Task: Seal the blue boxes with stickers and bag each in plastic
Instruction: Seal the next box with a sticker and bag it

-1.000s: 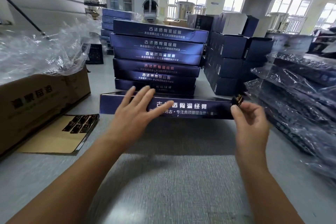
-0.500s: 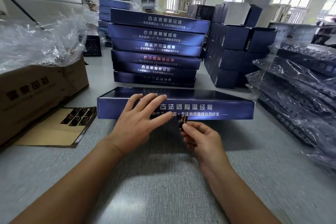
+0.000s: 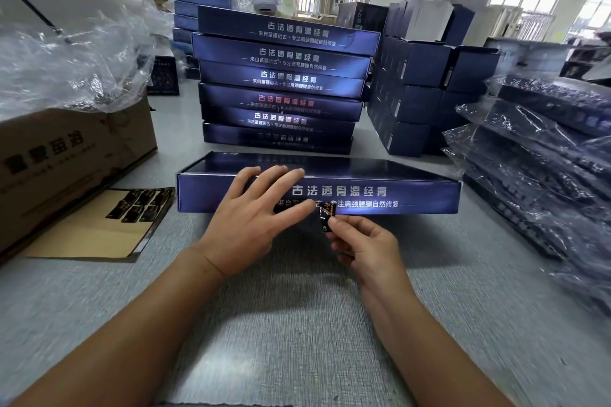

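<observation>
The sealing step is in hand. A blue box (image 3: 380, 198) is laid flat on the table (image 3: 297, 340), just in front of a stack (image 3: 284, 76) of more boxes. It is steadied by the left hand (image 3: 251, 218), whose fingers are straight and spread on its front side and top edge; nothing is gripped by it. A small dark sticker (image 3: 326, 216) is pinched in the fingertips of the right hand (image 3: 360, 241) and held at the bottom edge of the front side, near the middle. Whether it is stuck on yet cannot be told.

Next, the sticker likely needs to be pressed flat where the flap closes and rubbed down so no corner lifts. The box must be kept from sliding while that is done. This box is not yet bagged. Bagged boxes (image 3: 535, 158) are piled at the right, and loose bags (image 3: 66, 66) are heaped on the carton (image 3: 66, 158) at the left. More stickers are seen on a sheet (image 3: 139, 208) beside it.

"古法透骨温经膏" is printed large on the box side. A smaller line under it, partly hidden by the left hand, ends "专注肩颈腰腿自然修复". The carton's writing is too blurred to be read.
</observation>
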